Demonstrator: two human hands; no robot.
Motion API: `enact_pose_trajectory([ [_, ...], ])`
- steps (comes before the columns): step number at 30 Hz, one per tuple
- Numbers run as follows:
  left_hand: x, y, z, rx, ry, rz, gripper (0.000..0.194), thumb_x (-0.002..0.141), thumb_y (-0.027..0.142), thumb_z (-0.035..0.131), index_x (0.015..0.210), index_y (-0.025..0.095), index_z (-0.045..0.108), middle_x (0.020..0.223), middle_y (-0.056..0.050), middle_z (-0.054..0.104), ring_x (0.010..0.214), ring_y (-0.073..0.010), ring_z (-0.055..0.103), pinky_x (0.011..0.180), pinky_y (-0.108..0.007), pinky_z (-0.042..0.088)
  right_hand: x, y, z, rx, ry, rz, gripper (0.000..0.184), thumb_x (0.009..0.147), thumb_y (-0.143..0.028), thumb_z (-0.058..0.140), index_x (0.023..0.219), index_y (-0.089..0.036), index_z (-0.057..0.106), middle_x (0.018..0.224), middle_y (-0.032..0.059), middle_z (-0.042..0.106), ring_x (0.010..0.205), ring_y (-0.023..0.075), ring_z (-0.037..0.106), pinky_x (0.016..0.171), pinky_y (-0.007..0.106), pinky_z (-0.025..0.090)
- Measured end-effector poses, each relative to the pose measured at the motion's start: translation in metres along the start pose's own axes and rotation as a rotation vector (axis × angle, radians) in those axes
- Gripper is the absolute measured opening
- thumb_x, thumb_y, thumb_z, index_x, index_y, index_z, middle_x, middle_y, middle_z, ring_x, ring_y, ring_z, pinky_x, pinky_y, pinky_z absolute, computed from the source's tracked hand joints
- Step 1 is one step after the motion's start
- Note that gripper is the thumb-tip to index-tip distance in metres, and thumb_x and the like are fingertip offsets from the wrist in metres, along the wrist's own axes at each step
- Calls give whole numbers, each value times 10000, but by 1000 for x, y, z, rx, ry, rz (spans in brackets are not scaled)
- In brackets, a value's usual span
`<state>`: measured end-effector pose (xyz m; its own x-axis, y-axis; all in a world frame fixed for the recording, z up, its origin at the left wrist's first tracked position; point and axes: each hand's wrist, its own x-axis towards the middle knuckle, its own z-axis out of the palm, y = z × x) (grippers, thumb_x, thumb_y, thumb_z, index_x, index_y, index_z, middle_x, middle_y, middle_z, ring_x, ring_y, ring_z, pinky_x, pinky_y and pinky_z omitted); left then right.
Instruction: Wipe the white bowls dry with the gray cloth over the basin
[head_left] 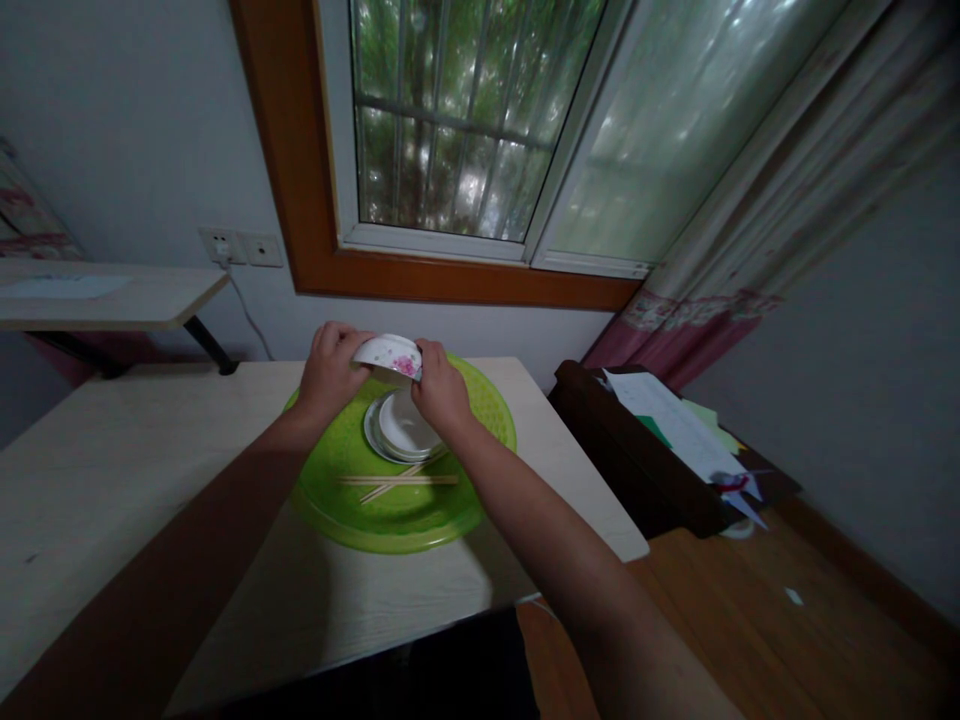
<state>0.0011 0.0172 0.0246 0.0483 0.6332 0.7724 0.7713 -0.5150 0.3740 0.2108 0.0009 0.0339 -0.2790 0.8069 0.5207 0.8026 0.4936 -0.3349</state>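
Between my two hands a white bowl with pink flowers point(391, 354) is held up, tilted on its side above the green basin point(420, 540). My left hand point(334, 365) grips its left side, and my right hand point(439, 385) has its right side between thumb and fingers. Below, inside the basin, sits a white bowl point(409, 425) on top of a plate point(373, 432); my right hand partly hides this stack. In front of it lie crossed wooden chopsticks point(397, 481) on the basin's bottom.
The basin stands on a pale wooden table point(247, 560). A raised shelf point(112, 295) stands at the back left, below a wall socket point(240, 248). To the right, papers point(675, 425) lie on a dark piece of furniture point(622, 455). A barred window point(465, 120) is behind.
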Motion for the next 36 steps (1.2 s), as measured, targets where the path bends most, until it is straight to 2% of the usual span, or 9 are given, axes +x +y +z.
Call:
enact_pose_trajectory([
  [3, -1, -2, -2, 74, -48, -14, 391, 805, 159, 581, 1163, 240, 716, 1109, -111, 658, 1087, -307, 578, 974, -460, 471, -2, -8, -3, -46, -28, -73, 579, 866, -98, 472, 1443, -146, 459, 1389, 171, 582, 1146, 292, 620, 973, 399, 532],
  [6, -2, -3, -4, 93, -76, -43, 405, 812, 144, 535, 1156, 231, 730, 1109, -113, 722, 1043, -305, 611, 956, -451, 475, -2, -10, -3, -32, -32, -73, 586, 884, -121, 501, 1466, -158, 446, 1404, 168, 575, 1159, 295, 618, 979, 402, 530],
  [14, -3, -6, -7, 14, 21, -158, 392, 798, 151, 474, 1070, 238, 742, 1080, -70, 766, 997, -260, 671, 886, -377, 513, 6, 11, 9, 369, -32, -151, 622, 885, -322, 740, 1444, -190, 503, 1394, 142, 579, 1304, 237, 552, 1127, 399, 443],
  [20, -4, -5, -8, -59, 51, -190, 382, 826, 190, 475, 1095, 219, 744, 1126, -68, 768, 1041, -248, 687, 961, -386, 517, 12, 19, 16, 535, -69, -86, 337, 1025, -383, 543, 1299, -225, 657, 1323, 87, 672, 1259, 183, 608, 1129, 372, 440],
  [24, -5, 1, -11, -132, 50, -135, 386, 843, 220, 510, 1156, 228, 737, 1202, -63, 755, 1117, -237, 679, 1023, -375, 501, 15, 24, 24, 604, -18, 11, 346, 1040, -451, 472, 1163, -228, 705, 1218, 64, 726, 1163, 170, 657, 1056, 351, 492],
  [27, -7, 5, -14, -195, 50, -63, 378, 880, 259, 529, 1202, 231, 724, 1247, -61, 741, 1161, -231, 674, 1051, -374, 494, 15, 28, 29, 682, -94, 128, 441, 1035, -543, 417, 989, -214, 706, 989, 32, 748, 942, 159, 692, 890, 304, 551],
  [30, -8, 9, -16, -238, 77, 1, 368, 918, 299, 543, 1240, 227, 708, 1296, -66, 725, 1205, -227, 664, 1094, -387, 483, 13, 29, 35, 809, -191, 246, 538, 1016, -626, 383, 827, -200, 653, 736, 1, 675, 680, 137, 637, 672, 240, 532],
  [33, -9, 10, -17, -234, 102, 9, 367, 950, 329, 534, 1266, 225, 691, 1333, -67, 709, 1254, -230, 648, 1138, -410, 469, 12, 25, 40, 1042, -276, 381, 503, 993, -634, 448, 844, -198, 650, 685, -13, 651, 591, 123, 598, 594, 222, 513],
  [36, -9, 9, -16, -217, 116, 20, 379, 973, 355, 517, 1297, 231, 669, 1367, -60, 689, 1292, -227, 626, 1169, -415, 454, 14, 17, 39, 1330, -350, 568, 384, 996, -563, 497, 970, -222, 674, 776, -13, 710, 604, 138, 618, 604, 268, 562],
])
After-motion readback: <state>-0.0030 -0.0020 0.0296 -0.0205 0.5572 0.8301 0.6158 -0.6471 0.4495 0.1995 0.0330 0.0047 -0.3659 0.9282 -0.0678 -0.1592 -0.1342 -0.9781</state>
